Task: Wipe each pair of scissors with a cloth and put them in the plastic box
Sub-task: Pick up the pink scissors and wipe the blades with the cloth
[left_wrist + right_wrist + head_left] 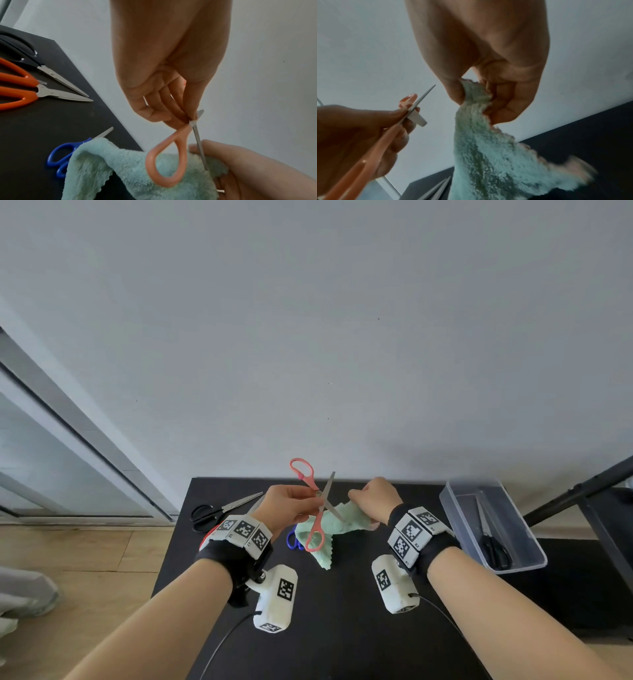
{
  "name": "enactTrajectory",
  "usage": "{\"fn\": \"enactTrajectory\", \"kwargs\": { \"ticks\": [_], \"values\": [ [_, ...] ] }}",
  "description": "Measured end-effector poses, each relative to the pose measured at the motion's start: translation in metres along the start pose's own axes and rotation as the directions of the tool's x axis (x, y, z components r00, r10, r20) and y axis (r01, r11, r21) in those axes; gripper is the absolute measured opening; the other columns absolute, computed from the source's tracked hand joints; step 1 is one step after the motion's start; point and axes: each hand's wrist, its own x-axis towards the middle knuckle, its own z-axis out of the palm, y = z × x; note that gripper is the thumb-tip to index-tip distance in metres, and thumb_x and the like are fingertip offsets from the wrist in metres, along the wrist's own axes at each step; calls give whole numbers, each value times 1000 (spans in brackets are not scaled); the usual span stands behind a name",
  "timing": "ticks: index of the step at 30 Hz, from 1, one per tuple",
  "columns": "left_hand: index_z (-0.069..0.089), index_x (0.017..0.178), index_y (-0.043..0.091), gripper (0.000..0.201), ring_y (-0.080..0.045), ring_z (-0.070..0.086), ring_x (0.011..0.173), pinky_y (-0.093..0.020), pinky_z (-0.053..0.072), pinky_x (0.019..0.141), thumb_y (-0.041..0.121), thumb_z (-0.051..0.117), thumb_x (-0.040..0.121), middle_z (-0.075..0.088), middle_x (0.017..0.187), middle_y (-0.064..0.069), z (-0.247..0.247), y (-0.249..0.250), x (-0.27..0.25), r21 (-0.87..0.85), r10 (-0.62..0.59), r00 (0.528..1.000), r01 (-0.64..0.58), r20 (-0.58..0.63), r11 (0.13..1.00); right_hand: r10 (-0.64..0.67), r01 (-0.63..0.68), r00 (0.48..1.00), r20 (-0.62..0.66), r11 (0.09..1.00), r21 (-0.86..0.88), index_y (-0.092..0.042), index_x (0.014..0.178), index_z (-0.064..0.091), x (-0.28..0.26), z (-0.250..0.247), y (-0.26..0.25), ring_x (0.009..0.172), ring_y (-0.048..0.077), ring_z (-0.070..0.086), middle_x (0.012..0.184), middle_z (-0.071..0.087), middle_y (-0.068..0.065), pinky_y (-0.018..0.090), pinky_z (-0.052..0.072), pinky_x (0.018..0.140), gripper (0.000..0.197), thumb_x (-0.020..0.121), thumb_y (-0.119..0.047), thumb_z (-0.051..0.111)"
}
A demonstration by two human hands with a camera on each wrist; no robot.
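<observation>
We see the pink scissors (315, 508) held up above the middle of the black tabletop (342, 628), blades splayed wide into an X. Handles are salmon-pink plastic loops, smooth and rounded; blades are thin, plain steel, narrowing to fine points. One loop stands up and far, the other hangs down toward us over the cloth.

The left hand (287, 508) pinches the scissors at the pivot, fingers curled close around the joint where handle meets blade. The right hand (375, 496) is closed on the cloth (329, 529), thumb and curled fingers bunching its upper edge; in the left wrist view the lower blade runs against the cloth in that hand. The cloth is pale mint-green, fluffy pile, with a scalloped edge, and it droops down toward the tabletop.

On the tabletop to the left lie black scissors (219, 511), closed, points to the right. Just near them are orange scissors (25, 89), mostly hidden behind the left wrist in the head view. Blue scissors (65, 155) lie under the hanging cloth, only the handles and a blade tip showing.

On the right side of the tabletop sits the plastic box (534, 563), clear and oblong. Inside it lies one black-handled pair (493, 542), handles nearest us
</observation>
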Motion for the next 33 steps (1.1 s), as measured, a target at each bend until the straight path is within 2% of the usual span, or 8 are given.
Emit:
{"fn": "enactTrajectory", "kwargs": {
  "ticks": [3, 6, 10, 16, 21, 27, 30, 33],
  "values": [
    [73, 92, 1, 11, -20, 66, 77, -44, 49, 94, 4, 70, 82, 71, 89, -17, 0, 7, -1, 0, 14, 1000, -14, -3, 1000, -68, 67, 998, 2, 987, 146, -3, 65, 62, 1, 0, -5, 61, 22, 57, 62, 58, 9, 36, 51, 65, 29, 84, -24, 67],
    [71, 97, -4, 17, -15, 66, 70, -40, 50, 90, 3, 70, 82, 69, 88, -16, 1, 10, -1, -4, 18, 1000, -18, -18, 1000, -173, 153, 984, 33, 932, 329, 2, 78, 67, -2, -1, -12, 69, 21, 61, 73, 63, 10, 39, 56, 74, 24, 86, -21, 68],
    [69, 101, -4, 21, -10, 68, 65, -28, 50, 74, 3, 70, 82, 70, 87, -14, 2, 13, -1, 3, 17, 999, -17, -42, 1000, -244, 195, 966, 80, 900, 390, -9, 72, 69, -6, 0, -15, 74, 19, 61, 68, 64, 3, 46, 55, 86, 22, 89, -22, 65],
    [68, 101, -8, 22, -20, 67, 73, -45, 48, 94, 1, 71, 81, 68, 100, -27, 2, 16, -4, -29, 16, 995, -19, -99, 999, -155, 13, 975, 159, 755, 656, 2, 90, 71, -11, -3, -14, 77, 25, 67, 87, 70, 18, 37, 55, 83, 29, 94, -24, 56],
    [70, 99, -5, 22, -24, 65, 79, -48, 47, 95, 5, 74, 79, 68, 99, -28, 4, 19, -9, -8, 32, 996, -32, -82, 999, -254, 122, 954, 161, 816, 565, 0, 89, 73, -11, 1, -3, 90, 31, 68, 98, 71, 24, 46, 52, 93, 21, 75, -14, 79],
    [71, 95, -2, 17, -30, 55, 83, -51, 46, 94, 6, 74, 80, 65, 102, -34, 6, 21, -11, 15, 54, 996, -53, -75, 998, -325, 196, 926, 191, 849, 491, -7, 97, 74, -10, 5, -4, 93, 24, 70, 95, 74, 11, 34, 56, 87, 21, 77, -14, 77],
    [69, 94, -3, 15, -31, 58, 82, -52, 46, 94, 6, 72, 82, 65, 102, -34, 7, 20, -11, 52, 76, 993, -72, -86, 996, -348, 249, 923, 165, 865, 435, -5, 96, 74, -10, 7, -4, 74, 6, 68, 86, 74, 4, 16, 52, 68, 18, 81, -13, 74],
    [67, 98, -5, 19, -34, 64, 87, -50, 49, 93, 4, 71, 82, 66, 103, -31, 6, 17, -12, 59, 78, 992, -73, -94, 996, -350, 278, 923, 157, 892, 356, -4, 95, 75, -11, 9, -5, 58, -5, 60, 78, 71, -1, 9, 44, 58, 18, 82, -16, 73]
  ]
}}
